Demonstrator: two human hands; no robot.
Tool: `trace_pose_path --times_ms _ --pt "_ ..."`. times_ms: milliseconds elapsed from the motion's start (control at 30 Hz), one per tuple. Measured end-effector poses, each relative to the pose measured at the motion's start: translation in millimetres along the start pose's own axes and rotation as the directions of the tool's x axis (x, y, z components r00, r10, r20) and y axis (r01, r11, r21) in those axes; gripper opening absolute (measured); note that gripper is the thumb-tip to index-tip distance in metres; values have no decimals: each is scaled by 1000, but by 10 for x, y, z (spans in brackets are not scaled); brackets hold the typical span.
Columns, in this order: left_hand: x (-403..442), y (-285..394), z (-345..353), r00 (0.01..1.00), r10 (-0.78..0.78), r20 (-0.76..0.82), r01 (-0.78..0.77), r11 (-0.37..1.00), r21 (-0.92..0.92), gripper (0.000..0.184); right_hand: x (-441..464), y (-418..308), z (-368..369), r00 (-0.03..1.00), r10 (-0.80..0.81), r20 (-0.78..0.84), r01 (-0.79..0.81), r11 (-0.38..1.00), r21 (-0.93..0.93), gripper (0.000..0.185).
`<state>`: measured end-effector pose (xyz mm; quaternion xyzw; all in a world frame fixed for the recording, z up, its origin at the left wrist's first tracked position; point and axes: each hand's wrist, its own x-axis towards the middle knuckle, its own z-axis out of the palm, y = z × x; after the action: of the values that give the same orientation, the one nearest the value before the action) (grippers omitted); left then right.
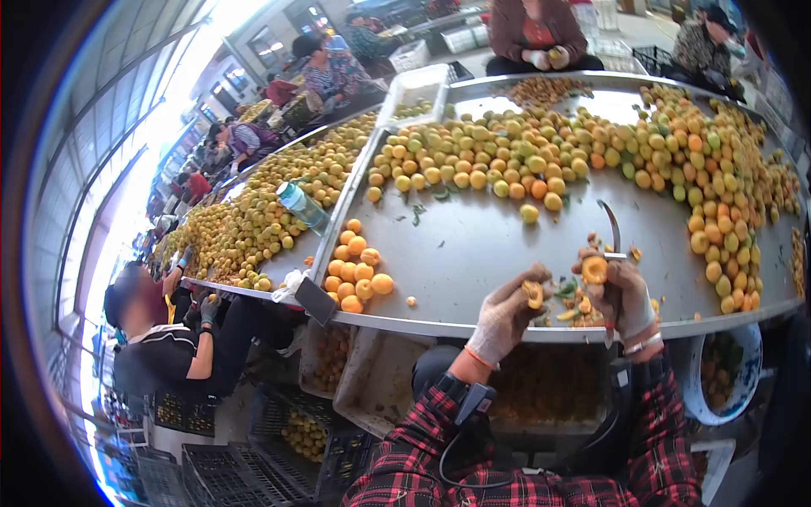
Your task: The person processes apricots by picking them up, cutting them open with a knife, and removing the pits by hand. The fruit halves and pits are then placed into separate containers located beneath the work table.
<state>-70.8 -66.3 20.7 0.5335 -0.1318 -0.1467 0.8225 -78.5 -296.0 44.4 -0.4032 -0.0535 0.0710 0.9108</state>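
Observation:
My gloved left hand (505, 314) is closed on an apricot half (533, 295), its hollow cut side showing. In my gloved right hand (629, 297) are a curved knife (612, 221), blade pointing up and away, and another apricot half (594, 270) held at the fingertips, cut side toward me. The two hands are apart, just above the near edge of the metal table (439, 266). Between and below them lie cut scraps and green leaf bits (566, 289). Dirt darkens the fingers of both gloves.
A large apricot heap (498, 152) curves along the table's far and right sides. Whole orange apricots (348, 275) sit at left, near a water bottle (302, 207). A white tub (380, 380) and blue-white bucket (752, 372) stand below the edge. A co-worker (169, 355) sits at left.

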Motion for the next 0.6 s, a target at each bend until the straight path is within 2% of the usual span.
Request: trace_pose_path --times_ms 100,200,300,600 --pt "-23 153 96 997 -82 5 82 973 -218 44 -55 -40 27 999 -27 38 29 998 -59 45" --pt "-54 176 130 998 -41 47 53 955 -291 51 -87 -10 -13 1000 -5 21 6 998 -55 48" --pt "-89 235 181 996 -10 86 38 944 -328 45 -118 1 -31 1000 18 -10 -19 998 -56 50" --pt "-194 251 315 997 -16 81 39 956 -291 46 -235 -60 -76 994 8 105 0 997 -72 52"
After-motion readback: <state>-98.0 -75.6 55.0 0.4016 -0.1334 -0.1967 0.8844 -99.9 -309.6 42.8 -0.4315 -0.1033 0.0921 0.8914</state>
